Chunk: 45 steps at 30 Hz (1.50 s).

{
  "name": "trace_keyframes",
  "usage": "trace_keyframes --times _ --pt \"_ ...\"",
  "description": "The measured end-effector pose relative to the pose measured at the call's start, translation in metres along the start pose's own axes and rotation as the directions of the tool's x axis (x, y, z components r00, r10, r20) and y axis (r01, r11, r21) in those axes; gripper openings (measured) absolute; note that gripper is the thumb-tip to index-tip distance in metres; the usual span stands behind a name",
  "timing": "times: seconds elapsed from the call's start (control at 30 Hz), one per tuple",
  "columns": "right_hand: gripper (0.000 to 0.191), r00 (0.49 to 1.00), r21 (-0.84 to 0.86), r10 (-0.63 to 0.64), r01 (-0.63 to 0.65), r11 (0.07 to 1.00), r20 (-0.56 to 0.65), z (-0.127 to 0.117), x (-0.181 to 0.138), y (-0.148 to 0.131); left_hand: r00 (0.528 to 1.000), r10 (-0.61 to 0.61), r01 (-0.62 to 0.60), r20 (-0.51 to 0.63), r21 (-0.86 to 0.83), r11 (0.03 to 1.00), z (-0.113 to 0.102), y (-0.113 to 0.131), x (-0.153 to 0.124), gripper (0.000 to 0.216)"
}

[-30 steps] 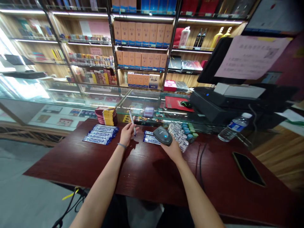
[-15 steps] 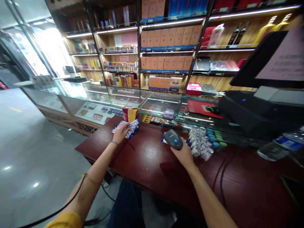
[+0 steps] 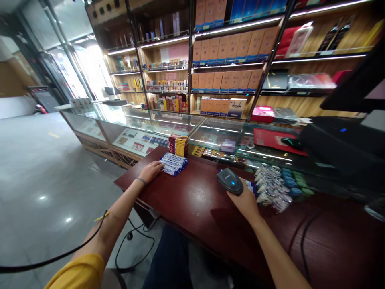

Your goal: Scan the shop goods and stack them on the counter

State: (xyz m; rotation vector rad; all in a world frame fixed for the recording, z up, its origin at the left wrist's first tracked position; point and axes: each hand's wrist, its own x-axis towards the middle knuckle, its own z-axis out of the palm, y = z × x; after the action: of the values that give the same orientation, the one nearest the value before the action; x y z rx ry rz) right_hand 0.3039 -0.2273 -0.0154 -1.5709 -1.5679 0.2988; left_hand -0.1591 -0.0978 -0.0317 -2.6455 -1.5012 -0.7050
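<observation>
1. Versus one second ago: our left hand [image 3: 151, 171] held a thin white strip upright, apart from the pile; half a second ago it was over the pile of blue-and-white packets [image 3: 173, 163]. Now it lies low at the pile's left edge, fingertips touching.
2. View has swung left since then; we see more floor [image 3: 54, 160] and doorway. Our right hand [image 3: 248, 200] keeps the scanner [image 3: 230, 181] raised near the silver-topped cans [image 3: 270, 185].
3. Grip: left is released, fingers stretched out flat, nothing lifted. Right is wrapped round the scanner's handle.
4. Counts: one scanner; one pile, at least four packets showing; one red-and-yellow stack [image 3: 178, 145] just behind it. About four blue cans [image 3: 290, 181] and four green cans [image 3: 302, 183]; silver ones too crowded for us to count. More packets [image 3: 250, 185] partly hidden under the scanner, number unclear.
5. Scanner sits over the table [image 3: 189, 200], head pointing away from us and leftward, long axis slanting from near right to far left, blue light on top.
6. Pile lies flat at the table's far left; packets' long axes run roughly left to right, slightly fanned.
</observation>
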Motion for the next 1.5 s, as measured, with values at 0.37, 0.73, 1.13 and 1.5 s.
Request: trace_keyframes --times 0.37,0.73,1.13,1.5 --pt "0.045 1.000 0.013 -0.004 0.004 1.000 0.005 -0.005 0.001 -0.001 0.999 0.045 -0.042 0.023 -0.106 0.994 0.015 -0.006 0.010 0.038" --pt "0.045 0.994 0.128 0.016 -0.002 0.992 -0.106 -0.027 0.013 0.017 0.994 0.098 -0.104 -0.057 -0.129 0.986 0.040 0.056 0.031 0.043" --pt "0.050 0.977 0.234 0.076 -0.027 0.972 -0.201 -0.060 0.020 0.024 0.949 0.276 -0.314 -0.150 -0.432 0.846 0.120 0.238 0.113 0.040" --pt "0.043 0.957 0.220 0.138 -0.082 0.972 -0.255 -0.070 0.021 0.032 0.915 0.399 -0.398 -0.053 -0.270 0.877 0.146 0.282 0.126 0.036"
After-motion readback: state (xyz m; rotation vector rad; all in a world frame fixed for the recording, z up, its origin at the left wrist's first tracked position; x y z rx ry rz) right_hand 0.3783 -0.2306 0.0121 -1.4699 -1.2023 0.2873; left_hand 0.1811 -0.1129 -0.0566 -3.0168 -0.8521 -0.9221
